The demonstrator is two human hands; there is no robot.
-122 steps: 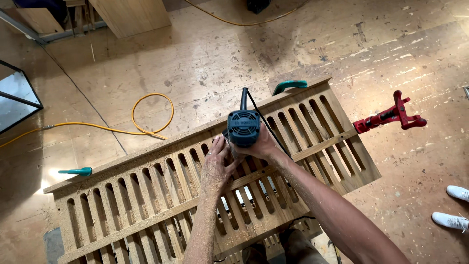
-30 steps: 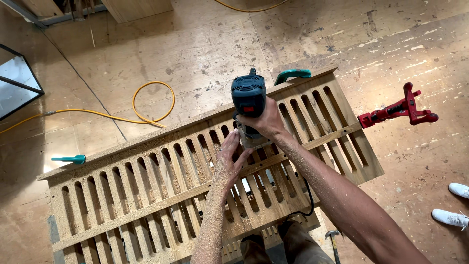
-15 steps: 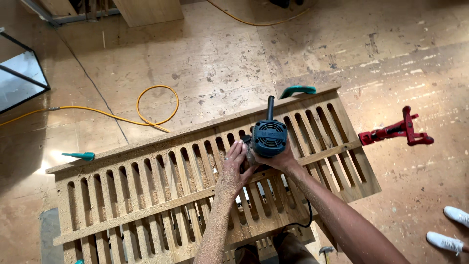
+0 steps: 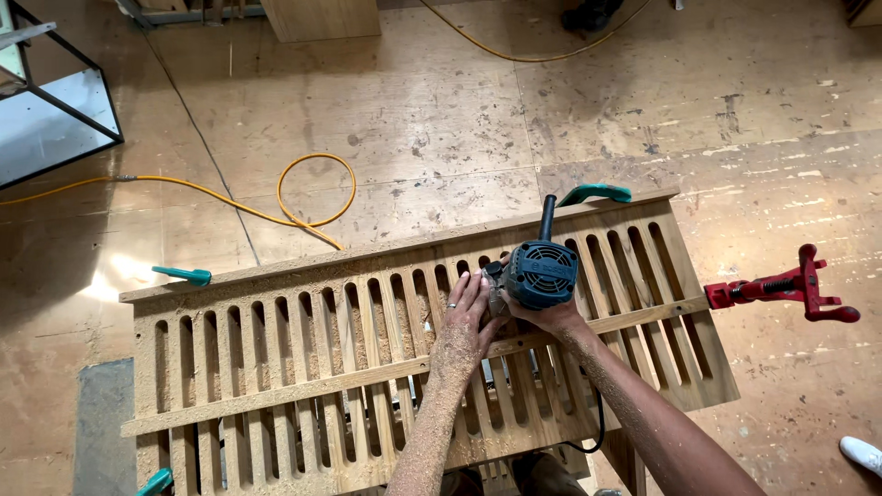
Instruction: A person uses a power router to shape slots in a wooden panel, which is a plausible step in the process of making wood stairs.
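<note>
A long wooden panel (image 4: pixel 303 340) cut with two rows of narrow slots lies across the middle of the view. A blue-green hand router (image 4: pixel 540 272) stands upright on its upper row, right of centre. My right hand (image 4: pixel 551 317) grips the router's body from below. My left hand (image 4: pixel 470 317), dusted with sawdust, lies flat on the slats just left of the router and touches its base. A black cord (image 4: pixel 593 424) runs down from the tool under the panel.
Teal clamp handles (image 4: pixel 597 193) (image 4: pixel 184 274) (image 4: pixel 154 481) stick out at the panel's edges and a red clamp (image 4: pixel 785 287) at its right end. A yellow cord (image 4: pixel 303 197) loops on the plywood floor beyond. A metal frame (image 4: pixel 55 110) stands far left; a white shoe (image 4: pixel 862 452) lower right.
The router has moved rightward along the upper row of slots, both hands following it. The view shifted slightly.
</note>
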